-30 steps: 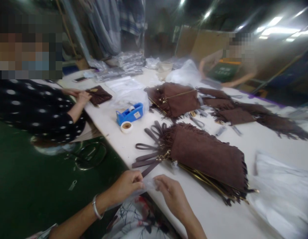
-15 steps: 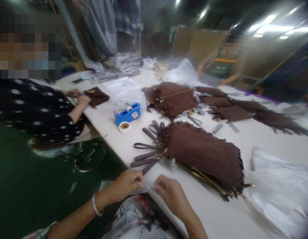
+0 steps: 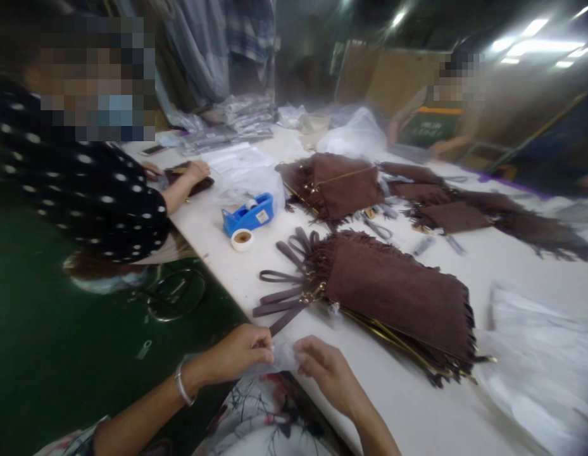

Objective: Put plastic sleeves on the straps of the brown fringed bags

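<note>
Just off the near table edge, a thin piece of clear plastic film (image 3: pixel 285 358), perhaps a bag, stretches between my hands. My left hand (image 3: pixel 243 349), with a silver bangle on its wrist, is closed in a pinch on one side of it. Opposite, my right hand (image 3: pixel 326 370) has its fingers curled and closed on the other side. Beyond them lies a stack of brown fringed pouches (image 3: pixel 398 291) with gold zips. Its wrist straps (image 3: pixel 279 297) fan out to the left, close to my left hand.
A blue tape dispenser (image 3: pixel 249 215) and a tape roll (image 3: pixel 242 239) sit past the straps. More brown pouches (image 3: pixel 344 183) lie farther back. White plastic bags (image 3: pixel 540 361) cover the right side. A co-worker in polka dots (image 3: pixel 85 202) handles a brown pouch at left; another person (image 3: pixel 431 126) stands opposite.
The view has shifted slightly left. The plastic film between my hands sits a little higher and shows more. The co-worker at left has moved one hand over the top of their pouch.
</note>
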`<state>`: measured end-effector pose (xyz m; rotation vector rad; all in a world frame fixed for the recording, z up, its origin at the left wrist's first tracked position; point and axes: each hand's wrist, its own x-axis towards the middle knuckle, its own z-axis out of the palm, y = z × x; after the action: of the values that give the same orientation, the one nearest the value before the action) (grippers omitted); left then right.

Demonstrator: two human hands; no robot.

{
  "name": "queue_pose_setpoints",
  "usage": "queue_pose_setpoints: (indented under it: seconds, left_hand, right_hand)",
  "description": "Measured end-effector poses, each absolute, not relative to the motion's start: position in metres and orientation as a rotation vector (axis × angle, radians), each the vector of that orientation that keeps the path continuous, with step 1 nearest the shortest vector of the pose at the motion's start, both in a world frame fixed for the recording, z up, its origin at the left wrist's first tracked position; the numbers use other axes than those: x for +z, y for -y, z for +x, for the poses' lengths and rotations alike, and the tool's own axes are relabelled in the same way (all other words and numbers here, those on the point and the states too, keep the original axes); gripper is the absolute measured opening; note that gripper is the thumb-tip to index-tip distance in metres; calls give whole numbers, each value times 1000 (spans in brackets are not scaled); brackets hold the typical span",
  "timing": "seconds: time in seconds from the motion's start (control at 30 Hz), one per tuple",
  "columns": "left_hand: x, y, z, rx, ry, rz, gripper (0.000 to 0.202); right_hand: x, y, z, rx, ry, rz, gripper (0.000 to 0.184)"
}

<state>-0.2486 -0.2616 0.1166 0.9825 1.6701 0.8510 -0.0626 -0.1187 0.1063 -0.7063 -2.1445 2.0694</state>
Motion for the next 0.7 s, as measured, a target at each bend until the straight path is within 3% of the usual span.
queue_pose_setpoints:
  seconds: [0.23,0.47,0.7]
  left_hand:
    - [124,262,-252,767,-1770,1156,12]
    - [126,262,-254,744,-1747,1189,12]
    - [122,263,-252,796,-1643,1035,17]
  right_hand:
    - [105,118,-70,2035,2302,-671,19]
    - [111,120,-75,2011,2330,-696,7]
    - [102,124,-73,1986,2313,-671,35]
